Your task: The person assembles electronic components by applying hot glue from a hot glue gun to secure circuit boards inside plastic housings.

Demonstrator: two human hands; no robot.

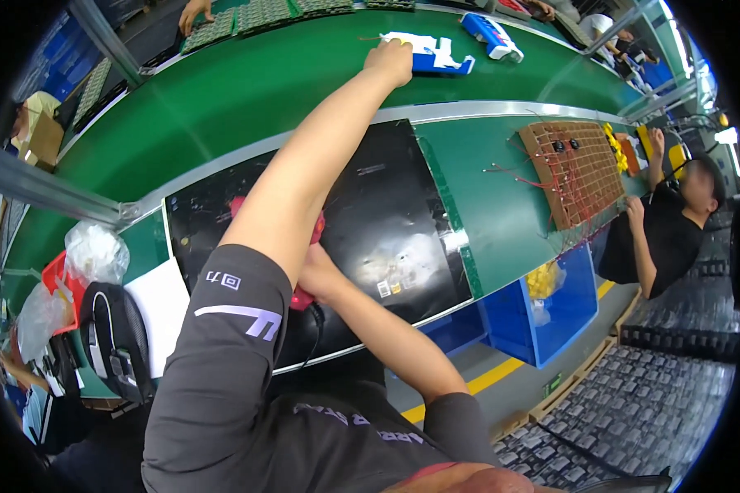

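My left arm stretches over the bench to the green belt, where my left hand (392,62) is closed at the left end of a blue and white plastic part (436,59). A thin reddish wire sticks out beside that hand. Close to my body, my right hand (321,276) is wrapped round a red tool (302,298) with a black cord (318,324). My left forearm hides much of this tool, so its kind does not show. Both are above a black mat (386,222) on the bench. A similar blue and white part (492,37) lies farther right on the belt.
A brown gridded board (580,172) with red wires lies at the right, near a co-worker (674,222). Below it stands a blue bin (543,316) with yellow pieces. At the left are a black bag (115,337), white paper (158,308) and a red tray (57,283).
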